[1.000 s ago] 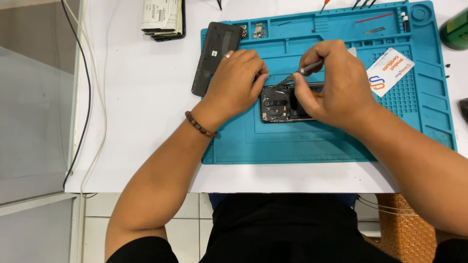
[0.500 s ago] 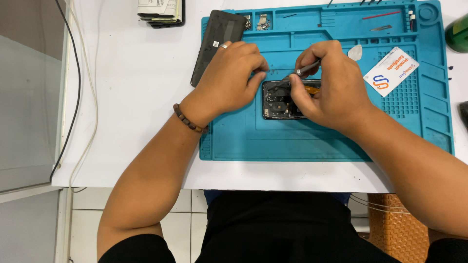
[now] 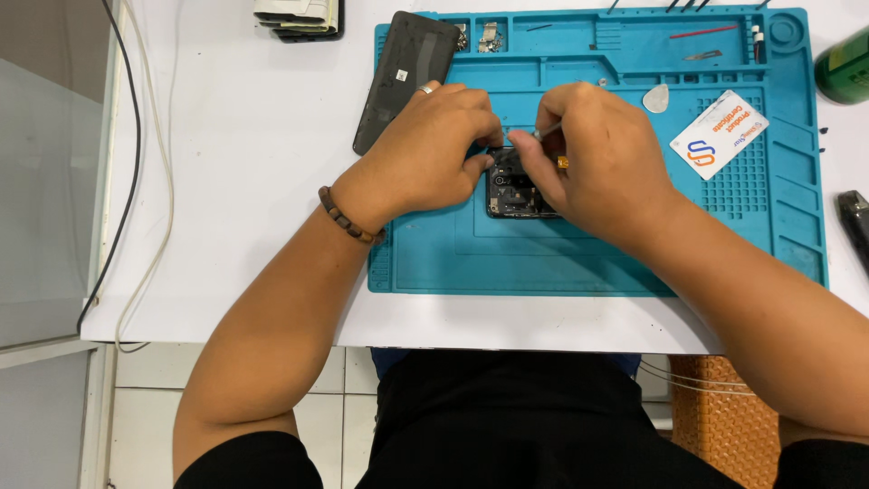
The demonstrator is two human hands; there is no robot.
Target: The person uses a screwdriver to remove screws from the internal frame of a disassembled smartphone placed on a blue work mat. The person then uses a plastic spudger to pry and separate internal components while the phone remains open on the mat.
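Lying opened on the blue mat [image 3: 597,263], the dark phone [image 3: 516,192] shows circuitry; both hands grip it, right hand [image 3: 593,163] pinching a tool [image 3: 546,132], left hand [image 3: 430,149].

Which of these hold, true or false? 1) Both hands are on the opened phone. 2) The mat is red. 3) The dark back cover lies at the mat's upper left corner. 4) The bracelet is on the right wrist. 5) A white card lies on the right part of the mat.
1) True: the left hand and right hand meet over the opened phone.
2) False: the mat is teal blue.
3) True: the back cover lies tilted across that corner, partly on the white table.
4) False: the bracelet is on the left wrist.
5) True: the card lies there, tilted.
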